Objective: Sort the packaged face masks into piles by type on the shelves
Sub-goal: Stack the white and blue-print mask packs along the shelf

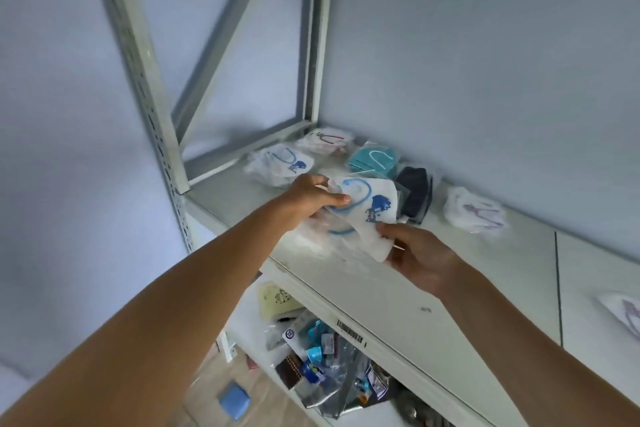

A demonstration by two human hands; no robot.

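Note:
A packaged white mask with blue loops and a blue print (369, 204) is held above the white shelf (398, 288). My left hand (311, 198) grips its left edge. My right hand (419, 253) pinches its lower right corner. More clear-wrapped white masks (329, 236) lie under it on the shelf. Behind sit piles: white masks with blue print (280, 163), white masks with red loops (327, 142), teal masks (374, 161), dark navy masks (415, 198), and white masks with purple loops (474, 211).
Another purple-looped mask (623, 317) lies at the right edge of the shelf. The lower shelf holds a heap of mixed packets (329, 367). A metal upright (138, 80) and diagonal brace (235, 35) stand at the left. A blue item (234, 399) lies on the floor.

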